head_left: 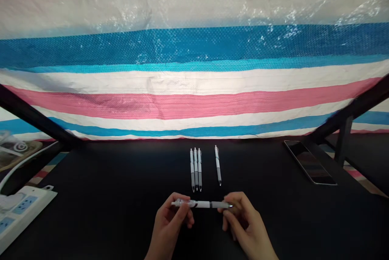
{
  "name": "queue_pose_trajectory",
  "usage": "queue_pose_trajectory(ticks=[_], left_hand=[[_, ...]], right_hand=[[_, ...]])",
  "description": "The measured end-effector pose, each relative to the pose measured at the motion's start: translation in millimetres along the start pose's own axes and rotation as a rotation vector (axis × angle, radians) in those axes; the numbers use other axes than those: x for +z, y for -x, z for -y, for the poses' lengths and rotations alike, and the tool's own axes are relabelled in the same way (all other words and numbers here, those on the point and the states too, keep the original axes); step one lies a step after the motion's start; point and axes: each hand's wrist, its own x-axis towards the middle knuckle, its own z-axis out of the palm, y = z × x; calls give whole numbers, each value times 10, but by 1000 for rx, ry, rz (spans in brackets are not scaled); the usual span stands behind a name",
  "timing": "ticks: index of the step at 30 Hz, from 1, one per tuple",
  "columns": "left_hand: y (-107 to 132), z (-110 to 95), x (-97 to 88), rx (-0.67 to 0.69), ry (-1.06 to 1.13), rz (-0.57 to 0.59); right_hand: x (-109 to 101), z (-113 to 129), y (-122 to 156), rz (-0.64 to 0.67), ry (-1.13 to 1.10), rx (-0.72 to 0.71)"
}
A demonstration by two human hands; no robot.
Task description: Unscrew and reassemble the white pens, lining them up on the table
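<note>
Held pen point(203, 204) — smooth plastic

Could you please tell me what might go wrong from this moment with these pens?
1. The held pen could slip: the left hand and right hand grip only its ends, with fingers.
2. Its metal tip lies at the right hand's fingers, so it might leave ink there if extended; I cannot tell if it is.
3. The lone pen lies just beyond the hands, so a careless reach might knock it.
</note>
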Motion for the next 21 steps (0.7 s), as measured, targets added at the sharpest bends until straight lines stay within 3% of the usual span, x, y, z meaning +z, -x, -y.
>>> queue_pose_trajectory(ticks=[5,10,18,21], left_hand=[[-6,22,-16,7,25,-5],[-16,55,-41,-13,37,13],[-26,71,-56,-16,67,-10],[-42,62,-55,-25,91,2]], right_hand=[[2,17,-12,94,73,-40],[-7,-3,-8,11,139,-18],[-15,-37,-12,100,352,-118],[25,20,-13,163,317,-77]])
